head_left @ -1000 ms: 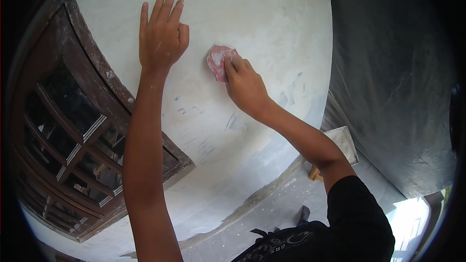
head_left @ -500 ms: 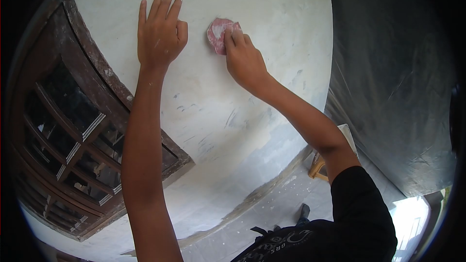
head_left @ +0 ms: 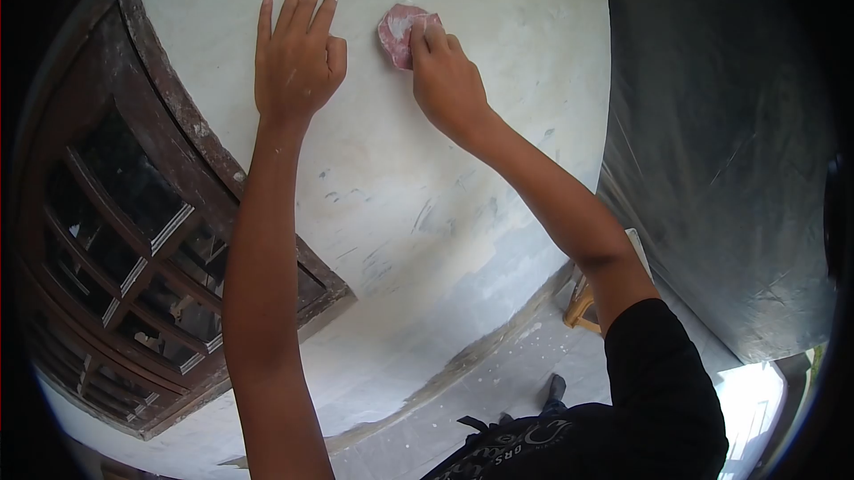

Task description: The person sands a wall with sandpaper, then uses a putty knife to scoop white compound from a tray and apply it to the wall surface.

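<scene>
A round, pinkish-red piece of sandpaper (head_left: pixel 396 35), smeared with white dust, lies against the pale wall (head_left: pixel 498 62). My right hand (head_left: pixel 447 75) grips its right side, fingers bent over the edge and pressing it to the surface. To the left of it, my left hand (head_left: pixel 298 66) rests flat on the wall with fingers stretched and spread, holding nothing. Grey scuffs and patches mark the wall below both hands.
A dark brown wooden window frame (head_left: pixel 133 160) with glass panes borders the wall at left. Dark plastic sheeting (head_left: pixel 712 124) hangs at right. Below stand a wooden stool (head_left: pixel 583 306) and a speckled grey floor (head_left: pixel 525 364).
My right hand has slid the sandpaper a little way up the wall. My left hand stays in nearly the same place.
</scene>
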A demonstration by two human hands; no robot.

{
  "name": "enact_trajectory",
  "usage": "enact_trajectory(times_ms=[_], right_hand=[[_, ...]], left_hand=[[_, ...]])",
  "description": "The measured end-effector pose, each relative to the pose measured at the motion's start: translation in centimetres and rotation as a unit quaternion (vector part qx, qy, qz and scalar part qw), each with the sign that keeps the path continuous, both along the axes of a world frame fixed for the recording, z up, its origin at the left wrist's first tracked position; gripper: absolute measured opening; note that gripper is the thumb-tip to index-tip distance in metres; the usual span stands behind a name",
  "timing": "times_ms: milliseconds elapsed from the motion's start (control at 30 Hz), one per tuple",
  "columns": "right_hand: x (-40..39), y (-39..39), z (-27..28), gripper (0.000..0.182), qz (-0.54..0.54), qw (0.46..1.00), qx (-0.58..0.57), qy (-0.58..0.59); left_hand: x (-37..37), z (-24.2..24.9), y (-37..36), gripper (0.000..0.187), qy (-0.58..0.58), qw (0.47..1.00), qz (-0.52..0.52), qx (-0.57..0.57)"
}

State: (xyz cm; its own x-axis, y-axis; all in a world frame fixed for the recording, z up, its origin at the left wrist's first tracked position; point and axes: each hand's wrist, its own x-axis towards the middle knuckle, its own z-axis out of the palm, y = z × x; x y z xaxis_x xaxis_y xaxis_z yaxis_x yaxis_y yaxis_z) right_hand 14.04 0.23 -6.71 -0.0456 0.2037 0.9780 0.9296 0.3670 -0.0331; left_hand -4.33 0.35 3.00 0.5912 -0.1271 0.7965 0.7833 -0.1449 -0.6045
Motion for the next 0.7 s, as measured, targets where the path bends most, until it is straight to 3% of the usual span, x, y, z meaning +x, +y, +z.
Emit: enact_trajectory(times_ms=[100, 200, 267, 400, 500, 700], right_hand=[[-2.0, -2.3, -5.7, 0.057, 0.038, 0.996, -0.039, -0.069], [-2.8, -5.2, -10.1, 0.057, 0.135, 0.983, -0.087, -0.085], [-2.1, -6.5, -8.2, 0.056, 0.156, 0.983, -0.082, -0.043], [0.5, -3.8, -0.6, 0.048, 0.068, 0.997, 0.020, 0.037], [1.3, -0.5, 1.5, 0.048, 0.014, 1.000, -0.004, 0.018], [-2.4, -4.4, -8.1, 0.054, 0.074, 0.991, -0.084, -0.068]], left_hand=[[0.1, 0.0, -0.2, 0.045, 0.000, 1.000, -0.002, -0.005], [0.0, 0.0, 0.0, 0.045, -0.001, 1.000, 0.006, -0.001], [0.0, 0.1, 0.0, 0.045, -0.001, 1.000, 0.004, 0.001], [0.1, 0.0, -0.1, 0.044, -0.002, 1.000, 0.002, -0.003], [0.0, 0.0, 0.0, 0.044, 0.000, 1.000, 0.000, 0.000], [0.0, 0.0, -0.1, 0.044, 0.000, 1.000, 0.003, 0.001]])
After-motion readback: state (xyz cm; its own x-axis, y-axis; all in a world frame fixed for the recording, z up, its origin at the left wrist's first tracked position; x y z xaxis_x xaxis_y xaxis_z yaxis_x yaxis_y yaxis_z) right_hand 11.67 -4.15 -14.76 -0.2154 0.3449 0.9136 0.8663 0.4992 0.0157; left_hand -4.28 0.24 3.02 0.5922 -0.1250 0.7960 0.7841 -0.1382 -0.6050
